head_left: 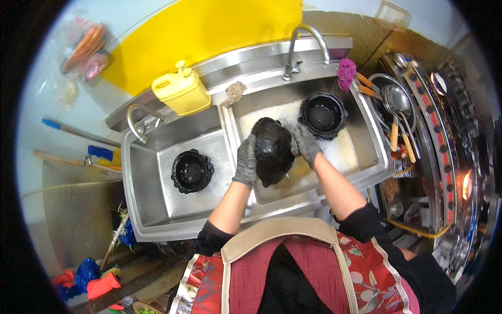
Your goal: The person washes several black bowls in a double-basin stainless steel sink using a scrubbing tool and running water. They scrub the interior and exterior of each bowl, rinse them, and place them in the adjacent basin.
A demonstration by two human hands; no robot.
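Note:
A wet black pot (272,147) is held over the right basin, its rounded outer side turned up. My left hand (246,163), in a dark grey glove, grips its left side. At the pot's right side is my right hand (307,144), gloved alike, pressing what looks like a grey scouring pad (293,146) against it; blur hides the detail. Just beyond that hand, a second black pot (322,115) sits upright in the right basin. Another black pot (192,172) stands in the left basin, mouth up.
The steel double sink (143,231) has a left faucet (135,121) and a right faucet (290,51). A yellow jug (182,92) and a beige cloth (235,92) rest at its back. A purple cloth (346,74), strainers (398,98) and a stove with a lit flame (466,184) are rightward.

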